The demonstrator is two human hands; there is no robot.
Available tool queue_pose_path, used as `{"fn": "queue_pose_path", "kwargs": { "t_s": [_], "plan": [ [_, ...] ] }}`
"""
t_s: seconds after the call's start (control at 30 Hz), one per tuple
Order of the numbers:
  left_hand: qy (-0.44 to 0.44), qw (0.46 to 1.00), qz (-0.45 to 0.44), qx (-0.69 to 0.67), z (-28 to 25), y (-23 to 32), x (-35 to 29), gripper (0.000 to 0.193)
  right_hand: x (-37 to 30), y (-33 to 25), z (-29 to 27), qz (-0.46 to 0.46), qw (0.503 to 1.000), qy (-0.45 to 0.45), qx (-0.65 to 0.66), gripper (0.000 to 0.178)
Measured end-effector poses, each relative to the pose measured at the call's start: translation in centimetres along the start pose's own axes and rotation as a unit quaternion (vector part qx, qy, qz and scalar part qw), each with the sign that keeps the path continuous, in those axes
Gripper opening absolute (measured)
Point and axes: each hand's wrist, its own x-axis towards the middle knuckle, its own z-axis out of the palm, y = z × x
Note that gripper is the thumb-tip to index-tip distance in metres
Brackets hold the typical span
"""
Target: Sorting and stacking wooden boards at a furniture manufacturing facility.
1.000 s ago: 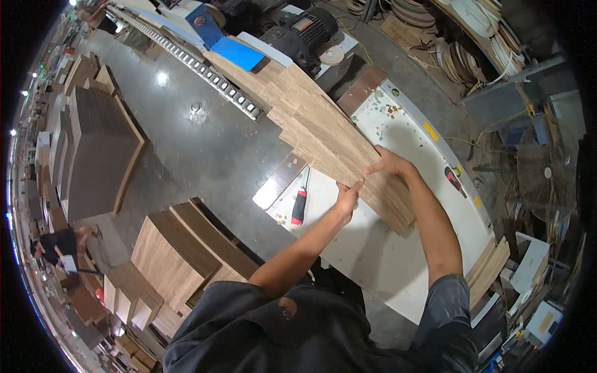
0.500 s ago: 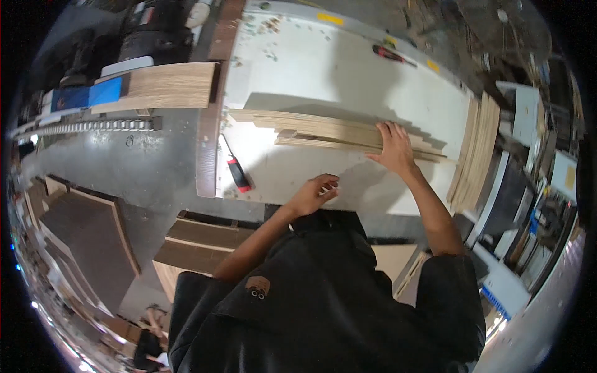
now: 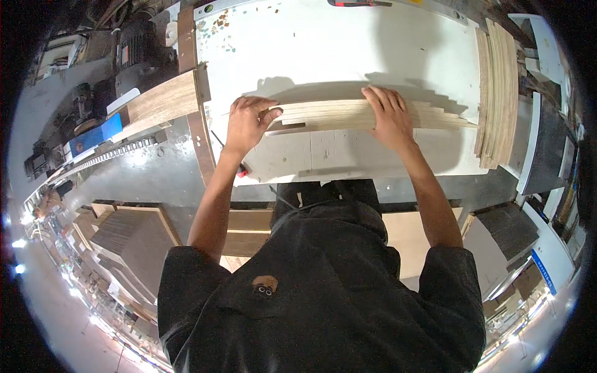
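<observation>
A bundle of long, pale wooden strips (image 3: 329, 113) lies crosswise on the white worktop, its strips side by side with stepped ends at the right. My left hand (image 3: 247, 124) is curled at the left end of the bundle, thumb toward the near side and fingers on the far side. Over the right part my right hand (image 3: 390, 117) grips the strips, its fingers reaching across to the far side. Behind my left forearm, a screwdriver (image 3: 242, 170) with a red and black handle is mostly hidden.
Another stack of wooden strips (image 3: 497, 93) runs along the worktop's (image 3: 311, 56) right edge. Small chips (image 3: 222, 26) are scattered at the far left. A red and black tool (image 3: 357, 2) lies at the far edge. Left of the worktop is a wooden plank (image 3: 165, 94) beside a blue piece (image 3: 94, 135).
My left hand has moved from near my body up and left onto the strips' left end. The strips sit closer together. My right hand stays on them; the view has shifted.
</observation>
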Motion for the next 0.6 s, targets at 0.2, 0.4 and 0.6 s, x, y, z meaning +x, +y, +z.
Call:
{"fn": "queue_pose_path", "kwargs": {
  "t_s": [0.2,0.4,0.6],
  "plan": [
    [-0.021,0.998,-0.026,-0.058,0.8,-0.7,0.1,0.034,-0.6,-0.2,0.2,-0.033,0.999,0.033,-0.01,0.118],
    [-0.012,0.999,-0.044,0.01,1.1,-0.2,-0.4,0.037,-0.1,-0.5,-0.2,-0.025,0.999,0.024,-0.014,0.116],
    [0.018,0.999,-0.045,0.012,0.8,-0.4,-1.0,0.036,0.0,-0.9,-0.3,-0.036,0.999,0.032,-0.017,0.113]
  ]
}}
